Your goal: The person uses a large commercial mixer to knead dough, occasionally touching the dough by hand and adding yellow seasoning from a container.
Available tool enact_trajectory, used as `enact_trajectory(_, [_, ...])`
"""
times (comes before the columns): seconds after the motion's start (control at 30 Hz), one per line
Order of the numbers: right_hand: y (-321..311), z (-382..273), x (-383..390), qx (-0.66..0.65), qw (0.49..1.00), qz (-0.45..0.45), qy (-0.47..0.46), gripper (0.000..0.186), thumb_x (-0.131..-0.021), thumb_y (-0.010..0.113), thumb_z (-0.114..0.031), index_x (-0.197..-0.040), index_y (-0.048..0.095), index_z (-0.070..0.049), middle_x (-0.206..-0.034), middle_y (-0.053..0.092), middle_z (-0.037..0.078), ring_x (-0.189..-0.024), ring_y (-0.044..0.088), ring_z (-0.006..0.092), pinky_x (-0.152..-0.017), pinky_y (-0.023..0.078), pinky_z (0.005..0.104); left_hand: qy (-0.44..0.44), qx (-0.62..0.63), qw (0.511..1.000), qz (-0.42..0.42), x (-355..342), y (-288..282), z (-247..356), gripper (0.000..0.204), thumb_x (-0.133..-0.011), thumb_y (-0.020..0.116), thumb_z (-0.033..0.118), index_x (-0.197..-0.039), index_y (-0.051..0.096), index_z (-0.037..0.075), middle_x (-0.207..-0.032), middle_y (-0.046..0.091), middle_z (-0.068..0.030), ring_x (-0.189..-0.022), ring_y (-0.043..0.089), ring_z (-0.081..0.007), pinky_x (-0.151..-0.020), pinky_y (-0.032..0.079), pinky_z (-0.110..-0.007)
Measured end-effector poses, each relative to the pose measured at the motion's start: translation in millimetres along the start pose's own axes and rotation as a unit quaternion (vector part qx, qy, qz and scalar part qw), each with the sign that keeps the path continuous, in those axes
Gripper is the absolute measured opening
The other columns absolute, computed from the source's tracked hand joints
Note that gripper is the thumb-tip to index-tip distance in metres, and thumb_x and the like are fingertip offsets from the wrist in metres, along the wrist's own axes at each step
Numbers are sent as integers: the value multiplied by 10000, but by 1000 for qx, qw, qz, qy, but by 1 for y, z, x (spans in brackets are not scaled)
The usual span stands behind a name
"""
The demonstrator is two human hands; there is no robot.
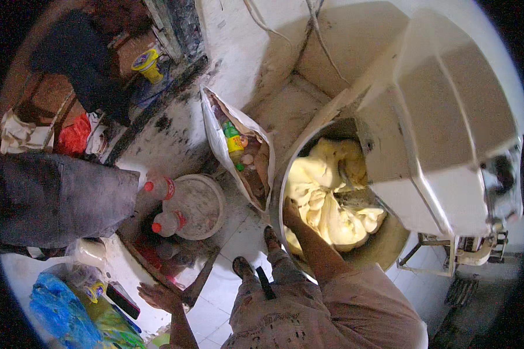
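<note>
Blue plastic bag (61, 311), then dark phone (123, 299) on the worktop (126, 263). My left hand (158, 296), fingers spread, holds nothing at its edge. Red-capped bottles (168, 224), open white sack (217, 126). My right hand (291, 214), well apart from the left, reaches into the bowl (397, 235) at the pale dough (326, 218) lying inside; can't tell its grip.

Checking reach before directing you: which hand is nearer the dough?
Right: the right hand is inside the bowl, at the dough; the left hand is at the table edge, well away.
</note>
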State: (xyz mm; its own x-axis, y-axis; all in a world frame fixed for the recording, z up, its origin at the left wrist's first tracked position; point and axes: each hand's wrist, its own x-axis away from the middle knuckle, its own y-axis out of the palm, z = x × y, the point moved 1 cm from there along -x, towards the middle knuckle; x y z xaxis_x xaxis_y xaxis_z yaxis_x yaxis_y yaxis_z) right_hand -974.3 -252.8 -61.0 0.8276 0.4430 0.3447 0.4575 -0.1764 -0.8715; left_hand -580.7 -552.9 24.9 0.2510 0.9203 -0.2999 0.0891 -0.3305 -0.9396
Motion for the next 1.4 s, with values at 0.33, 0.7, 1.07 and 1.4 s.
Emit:
enact_trajectory(0.33, [90,78,63,158,951,-263,29,259,-772,490,-280,-812,639,-73,-918,629,139,-840,597,319,-711,479,387,51,35,998,22,-7,-9,6,493,-926,298,334,-1317,303,34,-1333,306,-177,-1229,293,-333,-989,284,-429])
enact_trajectory(0.7, [47,164,119,200,916,-317,144,287,-775,505,-313,-938,633,-114,-941,623,106,-843,594,270,-714,472,371,-12,182,983,-5,-5,-23,14,492,-920,314,320,-1299,329,6,-1328,294,-230,-1232,276,-364,-1006,246,-439])
enact_trajectory(1.07, [-31,210,118,273,917,-146,251,289,-761,526,-324,-951,631,-134,-975,611,81,-887,579,247,-733,464,357,63,20,997,38,8,11,-14,532,-910,311,356,-1339,260,46,-1387,225,-179,-1278,213,-344,-1004,215,-490])
enact_trajectory(1.4, [-108,137,160,308,900,-40,307,294,-748,544,-335,-962,629,-152,-1005,600,58,-927,566,226,-750,457,345,-27,14,999,-39,4,-9,4,537,-902,304,388,-1342,266,83,-1374,269,-158,-1274,243,-335,-993,203,-520])
